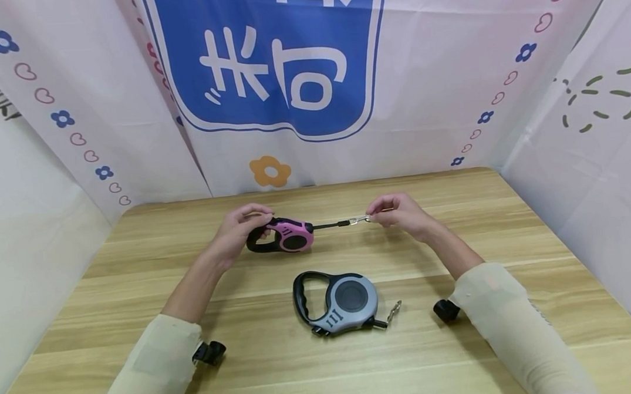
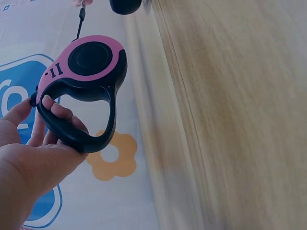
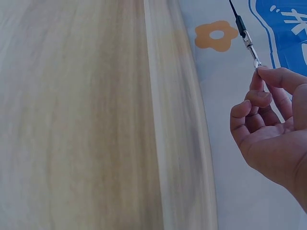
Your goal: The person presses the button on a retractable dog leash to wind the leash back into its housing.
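Observation:
A pink and black retractable dog leash (image 1: 296,235) is held above the far half of the table. My left hand (image 1: 241,231) grips its black loop handle (image 2: 72,136), fingers through the loop and the thumb near the button. From the casing a short black cord (image 1: 329,225) runs out straight to the right. At its end is a silver metal clip (image 3: 249,44), whose tip my right hand (image 1: 401,215) pinches between thumb and forefinger. Nearer me lies a larger grey-blue and black retractable leash (image 1: 353,298), its own metal clip (image 1: 394,312) resting on the table at its right.
The wooden table (image 1: 196,372) reaches back to a white printed cloth (image 1: 422,98) with a blue emblem. More cloth hangs along the left and right sides. Each wrist carries a small black camera (image 1: 209,353).

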Demonstrator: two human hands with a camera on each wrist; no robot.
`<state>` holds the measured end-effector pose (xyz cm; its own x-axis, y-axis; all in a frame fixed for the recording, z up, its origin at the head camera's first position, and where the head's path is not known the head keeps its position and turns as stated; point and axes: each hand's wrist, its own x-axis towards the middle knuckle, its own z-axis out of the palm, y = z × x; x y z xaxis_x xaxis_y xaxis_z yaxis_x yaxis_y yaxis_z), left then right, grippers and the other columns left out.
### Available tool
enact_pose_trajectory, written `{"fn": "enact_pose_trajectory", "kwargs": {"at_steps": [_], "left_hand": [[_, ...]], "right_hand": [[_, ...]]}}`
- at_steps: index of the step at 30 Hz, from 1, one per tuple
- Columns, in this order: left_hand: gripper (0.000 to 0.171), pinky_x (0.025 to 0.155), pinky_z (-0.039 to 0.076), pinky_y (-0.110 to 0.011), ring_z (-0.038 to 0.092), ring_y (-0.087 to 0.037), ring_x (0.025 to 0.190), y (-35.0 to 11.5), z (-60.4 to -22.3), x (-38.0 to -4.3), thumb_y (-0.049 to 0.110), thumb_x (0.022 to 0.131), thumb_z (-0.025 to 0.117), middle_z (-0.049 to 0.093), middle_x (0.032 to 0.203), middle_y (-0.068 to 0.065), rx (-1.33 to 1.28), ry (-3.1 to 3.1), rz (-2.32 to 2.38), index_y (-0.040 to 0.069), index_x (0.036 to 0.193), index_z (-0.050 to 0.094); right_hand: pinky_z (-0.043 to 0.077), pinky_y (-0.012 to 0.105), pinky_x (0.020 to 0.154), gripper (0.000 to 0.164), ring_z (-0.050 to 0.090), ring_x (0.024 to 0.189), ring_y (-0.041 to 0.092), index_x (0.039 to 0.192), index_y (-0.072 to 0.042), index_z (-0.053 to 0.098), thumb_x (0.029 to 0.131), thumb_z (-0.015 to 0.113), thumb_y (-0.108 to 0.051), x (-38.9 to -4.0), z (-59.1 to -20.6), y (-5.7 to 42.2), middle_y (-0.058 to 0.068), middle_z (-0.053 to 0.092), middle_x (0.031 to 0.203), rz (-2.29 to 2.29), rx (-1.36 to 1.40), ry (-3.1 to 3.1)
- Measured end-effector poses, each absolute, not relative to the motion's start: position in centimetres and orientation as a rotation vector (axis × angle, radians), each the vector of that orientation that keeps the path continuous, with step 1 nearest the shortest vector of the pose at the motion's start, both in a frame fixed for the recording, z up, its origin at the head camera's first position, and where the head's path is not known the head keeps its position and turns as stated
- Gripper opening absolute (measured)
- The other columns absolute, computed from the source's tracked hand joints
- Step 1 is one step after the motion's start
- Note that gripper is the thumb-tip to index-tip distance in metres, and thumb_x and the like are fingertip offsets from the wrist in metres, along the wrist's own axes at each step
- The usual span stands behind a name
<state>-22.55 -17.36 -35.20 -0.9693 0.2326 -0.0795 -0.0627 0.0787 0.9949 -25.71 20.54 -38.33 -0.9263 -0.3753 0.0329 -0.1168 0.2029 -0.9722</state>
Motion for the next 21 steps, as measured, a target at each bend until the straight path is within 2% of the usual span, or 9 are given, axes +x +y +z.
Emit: {"fn": "enact_pose_trajectory", "kwargs": {"at_steps": [4, 7, 12, 18, 21], "left_hand": [[0.014, 0.078, 0.054, -0.026, 0.063, -0.010, 0.079, -17.29, -35.20, -22.56, 0.012, 0.104, 0.062, 0.072, 0.094, 0.004, 0.195, 2.137, 1.984, 0.004, 0.115, 0.067], [0.016, 0.078, 0.054, -0.026, 0.063, -0.010, 0.080, -17.23, -35.15, -22.58, 0.012, 0.104, 0.062, 0.072, 0.094, 0.004, 0.202, 2.143, 1.971, 0.003, 0.116, 0.066], [0.014, 0.081, 0.055, -0.028, 0.064, -0.010, 0.081, -17.12, -34.98, -22.55, 0.012, 0.104, 0.063, 0.072, 0.095, 0.004, 0.197, 2.137, 1.967, 0.004, 0.115, 0.066], [0.007, 0.084, 0.055, -0.030, 0.064, -0.010, 0.081, -16.89, -35.03, -22.61, 0.013, 0.104, 0.063, 0.072, 0.096, 0.005, 0.177, 2.145, 1.958, 0.013, 0.109, 0.068], [0.007, 0.084, 0.055, -0.030, 0.064, -0.011, 0.082, -16.77, -35.06, -22.62, 0.013, 0.104, 0.063, 0.071, 0.097, 0.004, 0.181, 2.144, 1.953, 0.013, 0.109, 0.068]], "right_hand": [[0.047, 0.025, 0.065, 0.020, 0.054, 0.071, 0.011, 0.110, 0.016, 0.065, 0.094, 0.068, 0.005, -25.67, -38.27, 20.41, 0.000, 0.067, 0.088, -1.798, -0.473, 2.261], [0.047, 0.025, 0.065, 0.020, 0.054, 0.071, 0.011, 0.110, 0.016, 0.065, 0.094, 0.068, 0.005, -25.64, -38.24, 20.34, 0.000, 0.067, 0.088, -1.798, -0.477, 2.260], [0.047, 0.025, 0.065, 0.021, 0.054, 0.071, 0.011, 0.110, 0.017, 0.064, 0.093, 0.068, 0.004, -25.71, -38.36, 20.20, 0.000, 0.066, 0.087, -1.798, -0.485, 2.254], [0.047, 0.025, 0.065, 0.022, 0.055, 0.071, 0.011, 0.111, 0.017, 0.064, 0.093, 0.068, 0.004, -25.75, -38.40, 20.00, 0.000, 0.067, 0.087, -1.793, -0.485, 2.256], [0.048, 0.025, 0.066, 0.021, 0.055, 0.071, 0.011, 0.110, 0.017, 0.065, 0.094, 0.068, 0.004, -25.80, -38.43, 19.95, 0.000, 0.067, 0.087, -1.787, -0.485, 2.261]]}}
